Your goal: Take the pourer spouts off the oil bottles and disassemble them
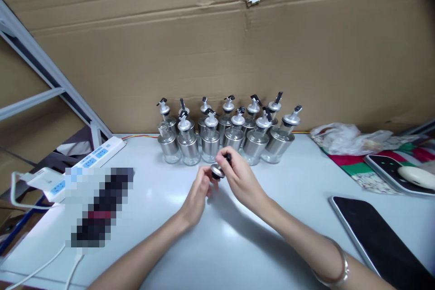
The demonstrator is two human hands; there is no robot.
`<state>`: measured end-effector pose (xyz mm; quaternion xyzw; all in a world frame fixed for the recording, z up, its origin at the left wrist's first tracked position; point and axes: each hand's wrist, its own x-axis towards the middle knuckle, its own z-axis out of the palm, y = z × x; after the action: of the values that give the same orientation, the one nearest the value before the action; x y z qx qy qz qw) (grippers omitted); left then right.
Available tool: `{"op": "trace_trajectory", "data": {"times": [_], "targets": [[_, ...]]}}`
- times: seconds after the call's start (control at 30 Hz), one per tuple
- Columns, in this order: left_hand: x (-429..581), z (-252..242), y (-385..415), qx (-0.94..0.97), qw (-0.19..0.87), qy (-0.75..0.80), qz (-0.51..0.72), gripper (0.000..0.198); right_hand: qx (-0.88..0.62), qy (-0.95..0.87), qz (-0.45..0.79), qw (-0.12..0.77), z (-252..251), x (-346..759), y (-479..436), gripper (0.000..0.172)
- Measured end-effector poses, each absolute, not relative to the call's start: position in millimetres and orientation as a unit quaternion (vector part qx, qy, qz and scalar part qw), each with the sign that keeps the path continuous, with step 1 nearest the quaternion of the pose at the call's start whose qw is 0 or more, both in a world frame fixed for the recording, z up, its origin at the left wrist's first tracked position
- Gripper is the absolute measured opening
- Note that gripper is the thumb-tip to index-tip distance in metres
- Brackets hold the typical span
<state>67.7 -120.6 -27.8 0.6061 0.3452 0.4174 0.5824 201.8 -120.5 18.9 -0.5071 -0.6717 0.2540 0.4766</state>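
A silver bottle pourer with black parts (218, 171) is held between my two hands, above the table and apart from the bottles. My right hand (242, 180) is closed around its black upper end. The bent fingers of my left hand (196, 195) grip the pourer's lower side, partly hidden behind it. Just beyond my hands, several glass oil bottles with steel sleeves (210, 142) stand upright in two close rows, topped with silver and black pourers. At the front row's left end, one bottle (169, 145) has an open neck without a pourer.
A white power strip (98, 156) with cables lies left, near a pixelated dark object (103, 206). At the right are a dark flat device (380, 240), another device (384, 167) under a pale mouse-like object, and a plastic bag (353, 138). A cardboard wall (217, 54) stands behind.
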Motion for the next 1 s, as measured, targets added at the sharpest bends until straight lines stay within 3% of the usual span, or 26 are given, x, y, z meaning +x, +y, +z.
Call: {"op": "trace_trajectory", "data": {"times": [0.13,0.4,0.7,0.87,1.0], "targets": [[70,-39,-121,0.588,0.616,0.359,0.383,0.042,-0.507,-0.699,0.25,0.438,-9,215,-122,0.009],[67,-41,-118,0.565,0.589,0.402,0.416,0.031,-0.486,-0.756,0.245,0.363,-14,221,-114,0.016],[56,-30,-113,0.58,0.666,0.329,0.333,0.032,-0.427,-0.805,0.227,0.344,-1,213,-114,0.019],[51,-35,-104,0.597,0.716,0.276,0.233,0.038,-0.379,-0.825,0.307,0.285,2,215,-121,0.027],[53,-36,-103,0.605,0.696,0.305,0.239,0.042,-0.383,-0.844,0.252,0.277,-6,215,-122,0.019]]}}
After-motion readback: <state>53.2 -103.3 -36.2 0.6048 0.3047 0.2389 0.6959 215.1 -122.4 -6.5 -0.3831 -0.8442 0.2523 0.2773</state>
